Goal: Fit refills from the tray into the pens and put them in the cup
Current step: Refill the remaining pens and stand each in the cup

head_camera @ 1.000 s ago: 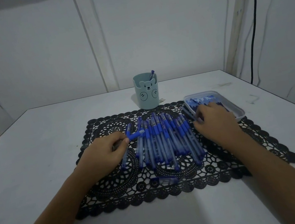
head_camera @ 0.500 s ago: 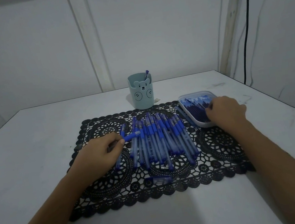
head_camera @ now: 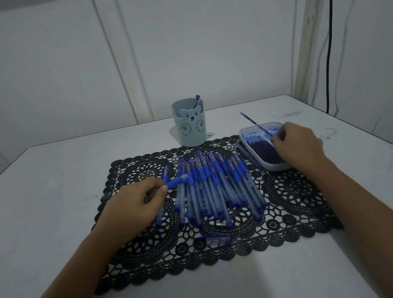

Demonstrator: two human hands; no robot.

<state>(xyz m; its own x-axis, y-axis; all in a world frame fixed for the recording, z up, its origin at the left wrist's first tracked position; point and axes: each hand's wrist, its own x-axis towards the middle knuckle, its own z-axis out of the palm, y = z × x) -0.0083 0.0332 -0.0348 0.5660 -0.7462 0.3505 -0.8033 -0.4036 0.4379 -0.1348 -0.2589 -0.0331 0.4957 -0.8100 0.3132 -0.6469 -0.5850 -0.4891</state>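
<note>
Black lace mat (head_camera: 295, 193), laid flat on a pale table (head_camera: 45, 195); head view, single entry.

- Pens (head_camera: 216, 186): one loose heap of blue-gripped barrels on the middle of the mat, lying roughly side by side with the grips toward the far edge.
- My left hand (head_camera: 137, 205): rests on the mat's left part, fingers curled round one pen (head_camera: 178, 181). Its blue end points right and touches the heap.
- Tray (head_camera: 277, 167): white, at the mat's far right corner, filled with dark blue refills.
- My right hand (head_camera: 298, 145): over the tray's right side, fingertips pinching one refill (head_camera: 255, 123). The refill tilts upward, its free end above the tray's far left corner.
- Cup (head_camera: 190, 129): pale teal with a bear face, upright just behind the mat's far edge, left of the tray; one pen top (head_camera: 196, 100) shows over its rim.
- Small blue piece (head_camera: 214, 241): lies alone on the mat, nearer to me than the heap; I cannot tell what it is.
- Black cable (head_camera: 328, 36): hangs down the right wall.
</note>
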